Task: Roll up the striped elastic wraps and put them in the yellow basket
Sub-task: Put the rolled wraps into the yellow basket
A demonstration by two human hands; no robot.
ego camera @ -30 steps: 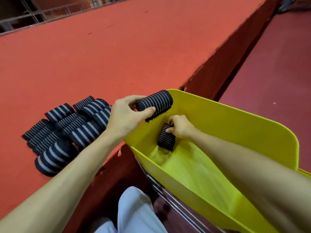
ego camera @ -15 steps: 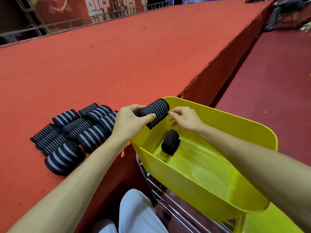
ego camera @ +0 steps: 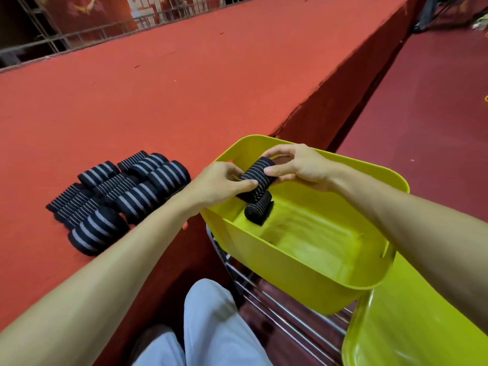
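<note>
A rolled black wrap with thin pale stripes (ego camera: 255, 178) hangs over the far left corner of the yellow basket (ego camera: 295, 262). My left hand (ego camera: 219, 184) grips its near end and my right hand (ego camera: 295, 165) pinches its far end. Just below it, a second rolled wrap (ego camera: 258, 210) lies on the basket floor against the left wall. Several more rolled striped wraps (ego camera: 118, 196) lie in a cluster on the red platform, left of my left forearm.
The red carpeted platform (ego camera: 184, 83) drops off at an edge beside the basket. The basket rests on a metal wire rack (ego camera: 285, 310). A second yellow container (ego camera: 412, 328) sits at the lower right. My light trousers (ego camera: 211, 331) show at the bottom.
My right hand has come onto the roll held by my left hand, so both hands hold it. The roll has dropped lower into the basket's corner. The other roll lies still on the floor.
</note>
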